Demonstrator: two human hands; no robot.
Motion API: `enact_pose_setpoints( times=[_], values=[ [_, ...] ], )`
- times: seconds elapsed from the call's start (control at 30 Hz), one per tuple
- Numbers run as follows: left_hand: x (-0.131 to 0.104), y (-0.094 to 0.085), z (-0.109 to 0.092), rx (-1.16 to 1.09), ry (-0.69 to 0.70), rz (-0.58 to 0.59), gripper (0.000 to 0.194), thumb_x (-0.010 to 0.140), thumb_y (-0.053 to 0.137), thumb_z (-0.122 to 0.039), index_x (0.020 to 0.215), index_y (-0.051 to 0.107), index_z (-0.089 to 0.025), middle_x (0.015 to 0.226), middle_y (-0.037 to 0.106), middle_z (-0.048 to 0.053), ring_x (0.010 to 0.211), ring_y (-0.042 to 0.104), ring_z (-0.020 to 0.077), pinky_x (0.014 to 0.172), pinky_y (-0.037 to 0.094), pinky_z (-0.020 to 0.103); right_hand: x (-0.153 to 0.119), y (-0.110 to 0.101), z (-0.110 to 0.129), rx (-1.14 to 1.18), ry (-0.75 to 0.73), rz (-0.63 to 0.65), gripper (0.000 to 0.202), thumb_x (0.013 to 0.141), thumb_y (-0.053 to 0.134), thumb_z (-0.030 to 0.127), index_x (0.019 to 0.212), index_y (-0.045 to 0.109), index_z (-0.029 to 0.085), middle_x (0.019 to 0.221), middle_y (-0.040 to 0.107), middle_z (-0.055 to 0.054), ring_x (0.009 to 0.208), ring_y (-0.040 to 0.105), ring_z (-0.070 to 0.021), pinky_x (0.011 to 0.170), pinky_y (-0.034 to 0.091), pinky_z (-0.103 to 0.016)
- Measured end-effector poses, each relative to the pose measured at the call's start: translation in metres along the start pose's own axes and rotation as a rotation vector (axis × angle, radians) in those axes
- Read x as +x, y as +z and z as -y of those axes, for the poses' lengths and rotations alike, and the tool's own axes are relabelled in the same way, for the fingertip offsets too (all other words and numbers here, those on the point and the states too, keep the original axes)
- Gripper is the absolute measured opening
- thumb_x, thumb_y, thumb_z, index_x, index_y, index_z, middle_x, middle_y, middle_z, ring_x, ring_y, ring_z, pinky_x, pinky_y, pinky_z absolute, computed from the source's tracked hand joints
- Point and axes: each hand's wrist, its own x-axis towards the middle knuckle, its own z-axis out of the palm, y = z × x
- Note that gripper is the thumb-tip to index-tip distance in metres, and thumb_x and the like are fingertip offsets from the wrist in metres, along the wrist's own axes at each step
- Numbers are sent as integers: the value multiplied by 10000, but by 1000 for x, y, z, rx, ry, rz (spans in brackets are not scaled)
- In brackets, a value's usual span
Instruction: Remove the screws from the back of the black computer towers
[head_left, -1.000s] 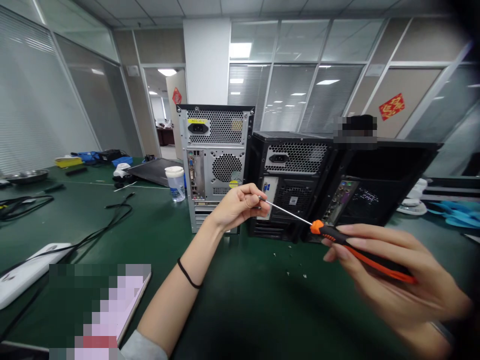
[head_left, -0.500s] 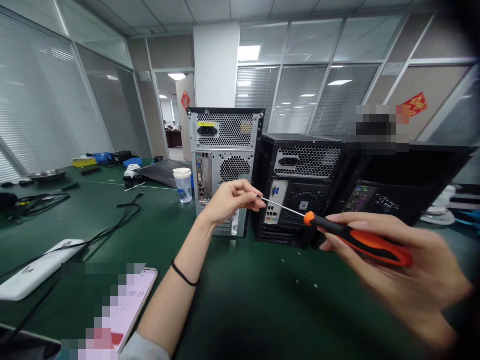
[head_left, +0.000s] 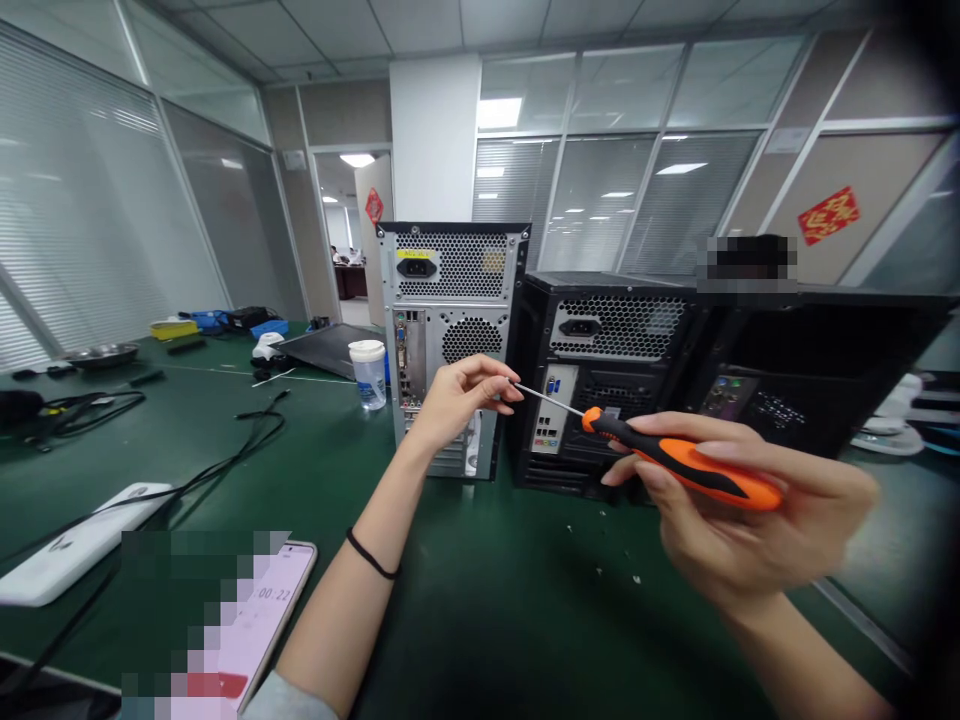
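An orange and black screwdriver [head_left: 697, 465] is held by its handle in my right hand [head_left: 765, 510], its shaft pointing left. The shaft's tip meets the pinched fingertips of my left hand [head_left: 469, 400]; whatever small thing may be between them is too small to make out. Behind my left hand stands a silver-backed computer tower [head_left: 469, 265]. A black tower [head_left: 615, 325] with a white port plate is behind the screwdriver, and another black tower [head_left: 832, 350] stands further right. Several small screws [head_left: 636, 579] lie on the green table [head_left: 480, 600] below the towers.
A clear jar with a white lid [head_left: 368, 375] stands left of the silver tower. Black cables [head_left: 225, 455] cross the table at the left, over a white device [head_left: 90, 540]. A phone [head_left: 262, 610] lies at the front left. A person's head [head_left: 750, 262] shows behind the right tower.
My right hand and the screwdriver have moved left and slightly up. My left hand has stayed nearly in place, its fingers still pinched at the tip.
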Motion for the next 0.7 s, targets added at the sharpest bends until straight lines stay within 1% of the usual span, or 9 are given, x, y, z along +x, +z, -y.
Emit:
enact_pose_setpoints(
  times=[0.07,0.2,0.27,0.37,0.43,0.47,0.53,0.63,0.7],
  values=[
    [0,0,1,11,3,-3,222,761,668,-342,849,637,-140,715,673,23,742,673,130,627,575,232,0,3,-1,-15,-12,-28,447,684,716,34,1050,591,257,1009,686,-55,678,692,-204,415,573,-312],
    [0,0,0,13,14,-7,233,769,659,-349,870,627,-141,713,674,24,738,673,134,633,580,242,1,9,-2,-11,-23,-79,447,703,697,33,1081,601,251,1020,678,-58,650,691,-199,419,572,-323],
    [-1,0,-2,12,17,-7,256,780,650,-343,946,621,-151,716,679,20,753,675,138,641,583,246,2,12,-2,-1,-13,-97,429,710,695,38,1076,603,242,1019,673,-61,653,692,-201,429,578,-331],
    [-2,-3,-6,22,8,-14,370,777,656,-341,1097,580,-170,715,684,15,779,676,149,649,582,248,4,16,-4,9,-24,-132,426,710,702,53,1072,594,251,995,671,-56,711,697,-221,467,596,-356],
    [-1,-8,-9,53,16,-46,430,774,655,-358,1148,553,-174,721,681,17,781,672,151,654,578,248,7,18,-5,13,-48,-149,442,712,702,60,1080,575,269,984,666,-47,757,695,-230,486,603,-366],
    [-1,-11,-10,81,33,-78,437,779,646,-374,1154,548,-172,727,678,20,776,668,148,653,574,246,9,19,-7,14,-57,-152,444,718,699,65,1084,563,277,985,662,-44,763,693,-228,484,602,-361],
    [1,-19,-11,176,93,-186,402,797,613,-404,1116,558,-167,735,669,26,748,656,141,627,556,234,13,22,-11,19,-75,-148,429,740,685,83,1088,536,283,986,653,-38,726,688,-206,459,588,-335],
    [2,-35,-9,472,216,-451,287,817,580,-379,1007,584,-164,761,654,33,716,628,131,595,514,222,19,26,-20,17,-97,-136,393,774,654,98,1086,495,276,985,639,-30,643,667,-160,428,560,-289],
    [2,-47,-6,752,290,-652,203,823,567,-308,967,590,-167,813,638,38,744,607,135,655,504,244,20,30,-27,5,-114,-146,386,786,639,100,1085,469,276,984,625,-24,670,665,-155,438,561,-276]
  ],
)
